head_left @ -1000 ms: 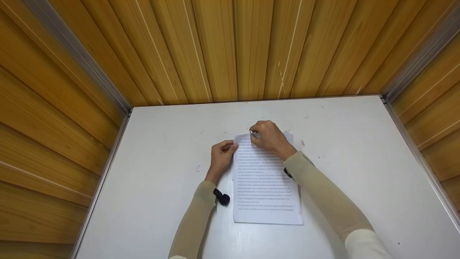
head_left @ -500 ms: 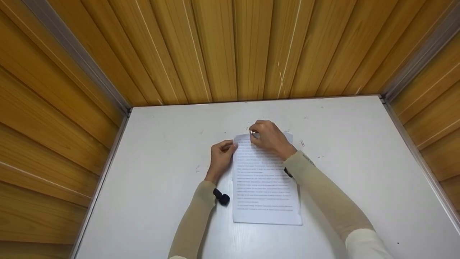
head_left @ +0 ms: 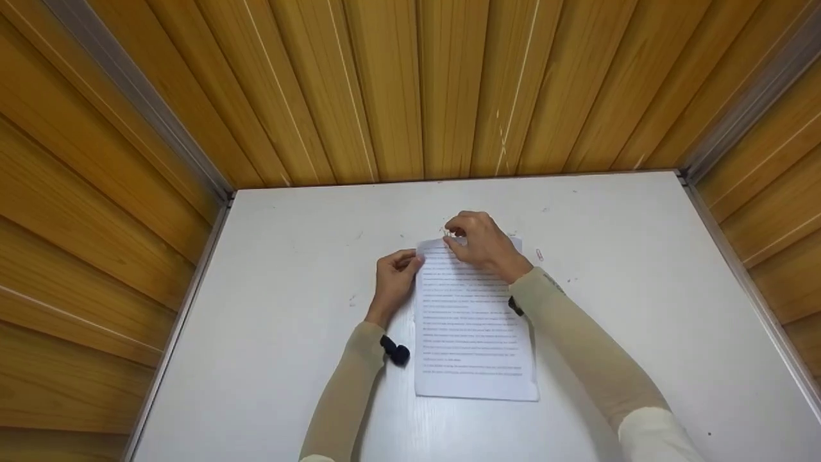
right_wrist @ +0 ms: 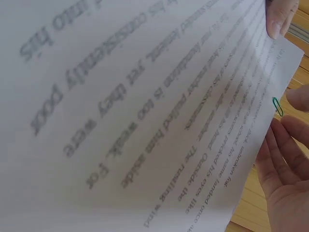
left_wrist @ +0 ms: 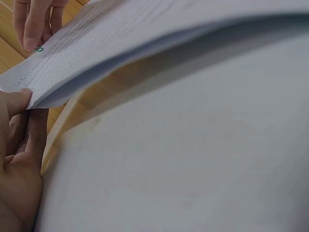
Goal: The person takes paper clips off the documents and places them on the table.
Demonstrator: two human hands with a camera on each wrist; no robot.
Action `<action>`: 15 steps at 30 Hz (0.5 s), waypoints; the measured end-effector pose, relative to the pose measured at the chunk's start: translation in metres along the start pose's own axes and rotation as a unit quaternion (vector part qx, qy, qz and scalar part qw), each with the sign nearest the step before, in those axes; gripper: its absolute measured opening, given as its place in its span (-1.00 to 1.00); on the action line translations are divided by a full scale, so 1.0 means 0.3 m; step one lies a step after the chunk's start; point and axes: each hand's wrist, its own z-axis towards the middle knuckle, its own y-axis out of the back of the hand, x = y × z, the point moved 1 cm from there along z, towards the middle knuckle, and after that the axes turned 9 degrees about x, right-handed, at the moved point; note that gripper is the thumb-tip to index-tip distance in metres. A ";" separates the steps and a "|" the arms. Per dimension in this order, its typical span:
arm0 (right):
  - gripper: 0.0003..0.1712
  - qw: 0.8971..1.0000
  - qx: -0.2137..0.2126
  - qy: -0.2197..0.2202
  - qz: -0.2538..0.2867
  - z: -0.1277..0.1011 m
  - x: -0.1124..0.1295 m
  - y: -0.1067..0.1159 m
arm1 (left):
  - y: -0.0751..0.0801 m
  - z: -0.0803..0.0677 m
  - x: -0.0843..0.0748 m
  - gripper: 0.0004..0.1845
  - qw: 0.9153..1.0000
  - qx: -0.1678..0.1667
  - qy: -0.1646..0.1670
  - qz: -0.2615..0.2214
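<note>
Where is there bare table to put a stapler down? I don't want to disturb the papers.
The white table is bare left of the left hand, and also right of the right sleeve, past the small red paper clip. The far middle is crowded: both hands hold the printed white paper stack there.

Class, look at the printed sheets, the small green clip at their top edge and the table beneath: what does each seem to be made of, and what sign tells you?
Printed sheets: matt white paper; they bend where lifted and carry black print.
Green clip: probably coated wire, thin looped outline; too small to be sure.
Table: smooth white top, perhaps laminate; faint scuffs, dull sheen.
</note>
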 end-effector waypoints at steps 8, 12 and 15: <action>-0.77 0.995 0.021 -0.057 0.085 0.007 -0.005 -0.005 | 0.000 0.000 0.000 -0.80 1.000 -0.001 -0.002 0.007; -0.77 0.990 0.025 -0.087 0.110 0.007 -0.008 -0.003 | 0.000 -0.001 0.000 -0.80 1.000 -0.003 -0.003 0.011; -0.79 0.986 0.031 -0.107 0.125 0.006 -0.012 0.000 | -0.002 -0.001 0.000 -0.81 1.000 -0.004 -0.001 0.012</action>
